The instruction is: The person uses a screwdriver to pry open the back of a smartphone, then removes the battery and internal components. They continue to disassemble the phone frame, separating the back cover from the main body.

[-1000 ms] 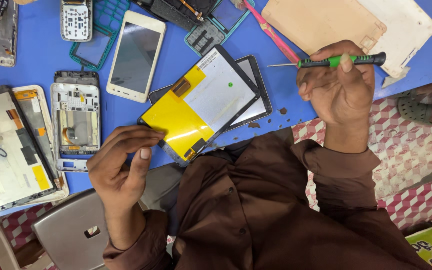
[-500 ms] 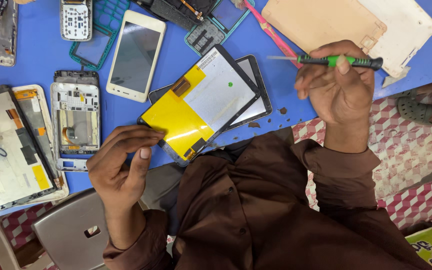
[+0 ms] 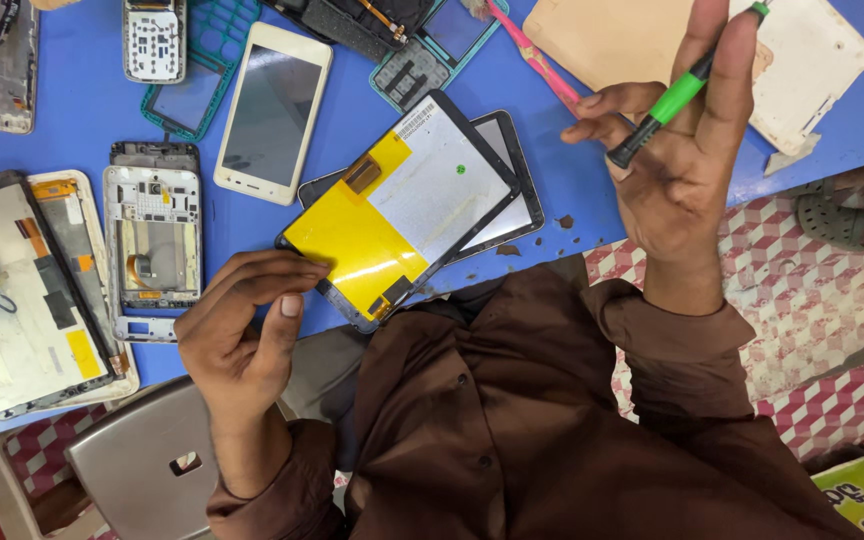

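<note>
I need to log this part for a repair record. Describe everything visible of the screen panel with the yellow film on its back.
The screen panel is a dark-framed rectangle lying tilted, back side up. Glossy yellow film covers its lower half and a pale grey sheet the upper, with an amber flex ribbon and a small green dot. It rests on a second dark-framed panel on the blue table, one corner past the edge. The left hand touches its lower corner.

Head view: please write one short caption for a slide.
Right hand holds a green screwdriver; left hand touches a yellow-backed tablet panel on a blue table.
</note>
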